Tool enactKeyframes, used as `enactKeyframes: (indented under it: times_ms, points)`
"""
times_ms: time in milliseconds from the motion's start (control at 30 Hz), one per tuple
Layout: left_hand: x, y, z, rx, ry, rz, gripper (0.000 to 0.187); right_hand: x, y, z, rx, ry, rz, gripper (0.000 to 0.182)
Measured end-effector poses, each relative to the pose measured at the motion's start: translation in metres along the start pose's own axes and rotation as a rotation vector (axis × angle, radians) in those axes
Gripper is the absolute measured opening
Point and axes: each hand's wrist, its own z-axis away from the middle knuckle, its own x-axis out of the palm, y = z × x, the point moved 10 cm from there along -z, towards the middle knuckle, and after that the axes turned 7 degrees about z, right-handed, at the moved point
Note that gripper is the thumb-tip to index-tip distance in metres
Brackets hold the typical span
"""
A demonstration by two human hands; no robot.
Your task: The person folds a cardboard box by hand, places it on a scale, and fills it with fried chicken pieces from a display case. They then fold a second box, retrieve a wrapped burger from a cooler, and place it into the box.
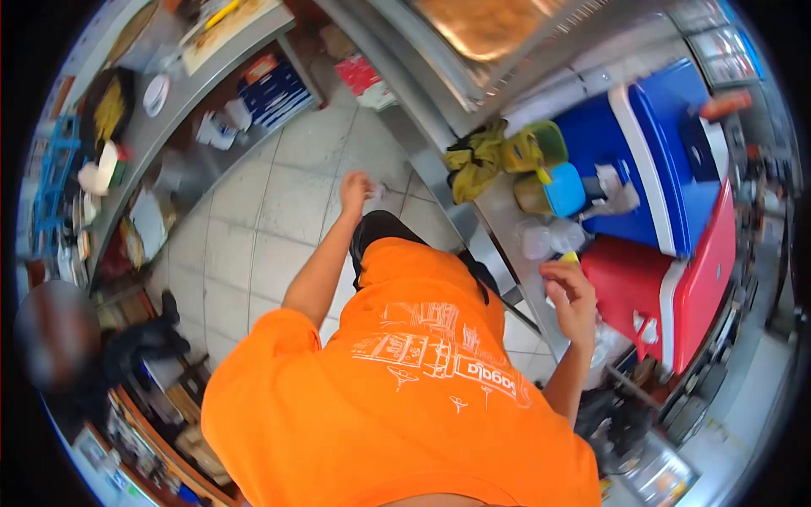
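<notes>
My left hand (356, 194) hangs over the tiled floor beside my dark trouser leg. Its fingers are curled together; a small pale blur shows at their tips, too unclear to name. On the other side, my right hand (571, 297) is loosely curled with thumb and fingers apart, and nothing shows between them. Just beyond its fingers are clear plastic cups (549, 238) and a small yellow item (569, 256). A red cooler (634, 283) stands close to the right of this hand.
A blue cooler (612, 127), a blue-lidded container (563, 190), a green container (547, 144) and a yellow-green cloth (475, 162) are at the right. A metal counter with a tray (486, 25) is ahead. Shelves (190, 106) line the left, where a person (127, 351) is partly visible.
</notes>
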Motion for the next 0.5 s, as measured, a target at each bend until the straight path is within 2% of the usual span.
enactKeyframes:
  times_ms: [67,133,167,233,267,300,333,400,433,467,500]
  points:
    - [0.024,-0.006,-0.011,-0.069,-0.296,-0.411,0.021,0.032,0.025,-0.006,0.147,-0.215,0.044,0.023]
    - [-0.003,-0.031,-0.036,0.035,-0.35,-0.647,0.025,0.093,0.087,-0.006,0.321,-0.459,-0.043,0.025]
    - [-0.024,-0.027,-0.034,0.032,-0.284,-0.634,0.025,0.131,0.123,-0.007,0.362,-0.552,-0.17,0.027]
    - [-0.066,-0.018,-0.008,0.091,0.019,-0.857,0.028,0.207,0.185,-0.008,0.613,-0.65,-0.285,0.027]
    - [-0.081,-0.026,0.007,0.014,0.028,-1.112,0.034,0.247,0.226,-0.007,0.744,-0.676,-0.353,0.027]
    - [-0.126,-0.079,0.006,0.055,0.111,-1.074,0.038,0.287,0.262,-0.009,0.833,-0.721,-0.426,0.03]
    - [-0.133,-0.073,0.046,-0.178,0.134,-1.145,0.044,0.324,0.311,-0.01,0.829,-0.729,-0.426,0.03]
    - [-0.193,-0.152,0.095,-0.426,0.156,-1.263,0.08,0.399,0.423,-0.006,1.064,-0.847,-0.131,0.046]
    - [-0.196,-0.144,0.124,-0.65,0.078,-1.295,0.091,0.433,0.444,-0.038,0.862,-0.976,0.222,0.057]
    - [-0.188,-0.116,0.129,-0.738,0.024,-1.31,0.094,0.465,0.468,-0.064,0.644,-1.071,0.566,0.068]
    - [-0.199,-0.123,0.13,-0.636,0.046,-1.327,0.096,0.521,0.519,-0.095,0.41,-0.998,0.62,0.086]
